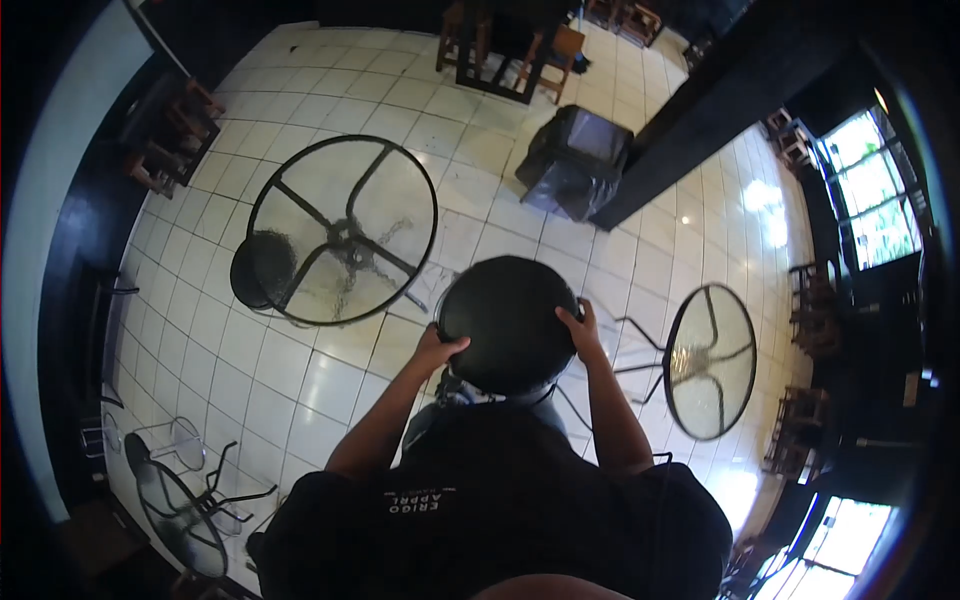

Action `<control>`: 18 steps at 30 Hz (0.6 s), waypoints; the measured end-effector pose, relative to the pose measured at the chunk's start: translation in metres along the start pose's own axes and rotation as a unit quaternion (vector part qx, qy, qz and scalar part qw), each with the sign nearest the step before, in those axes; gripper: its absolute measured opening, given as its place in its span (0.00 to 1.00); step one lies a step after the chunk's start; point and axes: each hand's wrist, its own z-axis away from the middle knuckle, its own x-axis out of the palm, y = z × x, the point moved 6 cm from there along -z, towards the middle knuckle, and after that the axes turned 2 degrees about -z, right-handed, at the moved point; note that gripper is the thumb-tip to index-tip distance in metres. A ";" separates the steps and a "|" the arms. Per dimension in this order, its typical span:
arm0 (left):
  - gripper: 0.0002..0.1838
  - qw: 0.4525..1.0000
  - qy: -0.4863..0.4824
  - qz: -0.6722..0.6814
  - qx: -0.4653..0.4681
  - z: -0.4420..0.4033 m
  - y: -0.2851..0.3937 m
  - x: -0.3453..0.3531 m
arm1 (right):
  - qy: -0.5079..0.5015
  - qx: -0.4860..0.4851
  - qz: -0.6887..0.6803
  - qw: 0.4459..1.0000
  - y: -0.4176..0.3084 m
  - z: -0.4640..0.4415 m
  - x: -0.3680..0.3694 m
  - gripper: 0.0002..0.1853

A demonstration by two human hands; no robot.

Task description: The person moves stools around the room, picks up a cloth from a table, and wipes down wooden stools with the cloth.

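Note:
A stool with a round black padded seat (510,325) is held in front of my body, its top facing up toward me. My left hand (440,348) grips the seat's left edge, thumb on top and fingers hidden below the rim. On the opposite edge, my right hand (583,332) holds in the same way, its thumb pressed on the black surface. Thin dark legs show partly below the seat at the right. Ahead and to the left stands a round glass table (390,215) with a black frame; another black round seat (262,270) is partly under its edge.
To the right, a glass table (712,362) lies tipped on its side, legs pointing left. Another tipped table (182,515) is at lower left. A bin-like shape under black plastic (580,160) stands beside a dark pillar (690,115). Wooden chairs line the walls of the tiled floor (320,385).

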 end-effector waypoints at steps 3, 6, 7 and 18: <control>0.36 0.998 0.059 0.005 0.001 -0.011 -0.015 0.006 | -0.025 0.046 0.063 0.997 0.021 -0.043 -0.006 0.35; 0.40 0.992 0.114 0.001 -0.054 -0.026 -0.041 0.003 | -0.064 0.080 0.046 0.994 0.034 -0.079 0.005 0.36; 0.41 0.994 0.093 -0.006 -0.059 -0.032 -0.045 0.006 | -0.076 0.081 0.047 0.993 0.033 -0.089 0.010 0.36; 0.41 0.963 0.220 0.021 -0.153 -0.062 -0.116 0.029 | -0.262 0.190 0.078 0.943 0.103 -0.186 0.040 0.44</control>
